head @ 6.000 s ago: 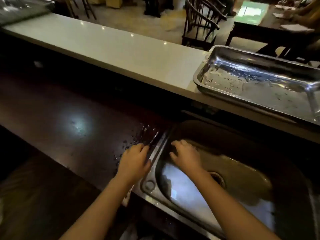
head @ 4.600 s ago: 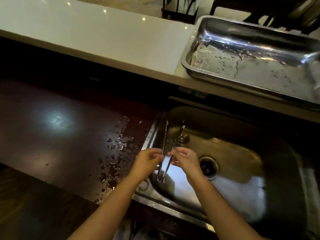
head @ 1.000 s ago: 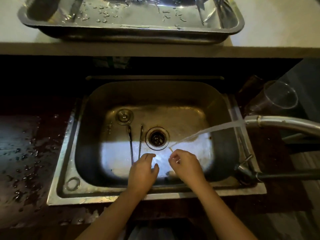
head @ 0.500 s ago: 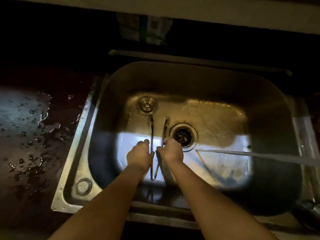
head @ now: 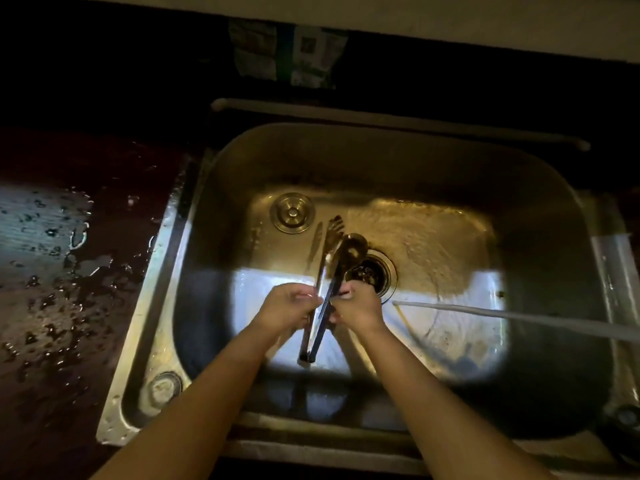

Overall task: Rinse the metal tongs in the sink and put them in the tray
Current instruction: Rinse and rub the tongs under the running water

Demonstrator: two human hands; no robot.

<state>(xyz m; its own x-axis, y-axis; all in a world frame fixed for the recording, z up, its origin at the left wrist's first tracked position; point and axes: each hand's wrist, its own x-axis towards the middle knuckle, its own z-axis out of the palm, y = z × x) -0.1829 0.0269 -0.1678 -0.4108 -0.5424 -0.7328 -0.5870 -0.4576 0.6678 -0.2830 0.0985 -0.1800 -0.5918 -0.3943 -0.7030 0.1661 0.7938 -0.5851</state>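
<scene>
The metal tongs (head: 329, 268) are held above the floor of the steel sink (head: 221, 188), tips pointing away from me toward the drain (head: 372, 271), hinge end toward me. My left hand (head: 289, 308) pinches the left arm of the tongs near the middle. From the other side my right hand (head: 356, 310) grips the right arm. A thin stream of water (head: 502, 315) crosses from the right edge and lands on the sink floor just right of my right hand. The tray is out of view.
A round drain plug (head: 292, 213) lies on the sink floor at the back left. The dark counter (head: 62, 271) left of the sink is wet with scattered drops. A pale ledge (head: 485, 22) runs along the top, with a label (head: 287, 53) below it.
The two arms of the tongs have come together and the tongs have tilted, tips toward the drain. Both hands stay on them. The water stream still lands to their right.
</scene>
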